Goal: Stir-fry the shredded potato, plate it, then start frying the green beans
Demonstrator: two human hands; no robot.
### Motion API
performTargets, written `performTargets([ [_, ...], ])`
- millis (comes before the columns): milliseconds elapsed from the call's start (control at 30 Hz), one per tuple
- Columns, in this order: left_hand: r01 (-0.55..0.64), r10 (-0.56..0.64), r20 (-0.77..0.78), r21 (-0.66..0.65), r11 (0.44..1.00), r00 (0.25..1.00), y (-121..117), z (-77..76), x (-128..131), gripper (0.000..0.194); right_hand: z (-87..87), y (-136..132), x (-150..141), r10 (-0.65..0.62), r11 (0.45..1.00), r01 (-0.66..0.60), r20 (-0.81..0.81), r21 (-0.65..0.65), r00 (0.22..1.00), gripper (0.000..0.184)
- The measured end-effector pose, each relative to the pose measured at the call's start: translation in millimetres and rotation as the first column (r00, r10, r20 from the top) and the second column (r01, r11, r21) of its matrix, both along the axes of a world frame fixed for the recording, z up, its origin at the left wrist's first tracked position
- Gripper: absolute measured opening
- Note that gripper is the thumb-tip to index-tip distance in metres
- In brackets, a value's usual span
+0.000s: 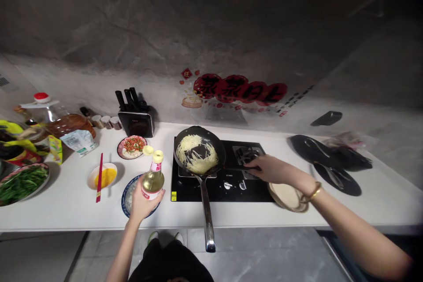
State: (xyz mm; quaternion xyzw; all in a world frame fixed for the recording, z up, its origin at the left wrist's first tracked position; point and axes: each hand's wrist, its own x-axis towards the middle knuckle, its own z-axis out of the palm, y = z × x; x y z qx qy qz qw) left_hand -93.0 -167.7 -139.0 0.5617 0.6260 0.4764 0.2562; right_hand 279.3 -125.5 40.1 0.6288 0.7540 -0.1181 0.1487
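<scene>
A flip-cap bottle [153, 182] is clasped by the left hand [141, 205] and the wok handle [236, 168] by the right hand [274, 170], pale shreds [202, 166] already panned between both grips, beaten egg [107, 178] unused left of the bottle.

Left hand [141, 202] curled in a grip, right hand [274, 169] stretched farther out, palm-down, seemingly closed

Left hand [142, 205] holding an open bottle [153, 180], right hand [269, 169] gripping the black pan [218, 142] by its handle, pale shreds [202, 164] inside, metal utensil [207, 216] jutting past the counter [244, 216] edge!
</scene>
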Motion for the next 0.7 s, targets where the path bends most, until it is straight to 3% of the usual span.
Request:
performTargets([
  [200, 0.029, -0.029, -0.006, 0.011, 1.0, 1.0, -0.9, -4.1, 0.4, 0.063, -78.0, 22.4, -38.2, -0.102, 0.958, 0.135, -0.139, 0.252, 0.985, 0.039],
  [300, 0.041, -0.04, -0.02, 0.026, 0.999, 0.999, -1.4, -3.5, -0.1, 0.064, -99.0, 35.0, -47.3, -0.127, 0.944, 0.165, -0.147, 0.284, 0.981, 0.04],
  [367, 0.031, -0.03, -0.023, 0.022, 0.999, 0.999, -1.9, -2.0, -0.5, 0.063, -95.8, 33.5, -44.2, -0.134, 0.951, 0.162, -0.121, 0.263, 0.984, 0.04],
  [433, 0.012, -0.012, -0.022, 0.008, 1.0, 1.0, -2.2, -0.7, -1.4, 0.062, -81.8, 24.2, -34.5, -0.114, 0.963, 0.132, -0.09, 0.235, 0.989, 0.038],
  [567, -0.004, 0.004, -0.03, -0.021, 1.0, 1.0, -0.3, 0.0, -4.5, 0.063, -53.4, 1.4, -19.8, 0.03, 0.983, -0.019, -0.056, 0.185, 0.998, 0.035],
  [633, 0.001, -0.003, -0.039, -0.027, 1.0, 0.999, 2.3, 0.2, -5.7, 0.063, -55.1, -2.1, -26.7, 0.1, 0.979, -0.093, -0.03, 0.179, 0.994, 0.037],
  [700, 0.008, -0.009, -0.048, -0.032, 0.999, 0.999, 5.2, 1.3, -5.7, 0.062, -68.5, 2.0, -42.3, 0.119, 0.969, -0.12, 0.018, 0.214, 0.993, 0.039],
])
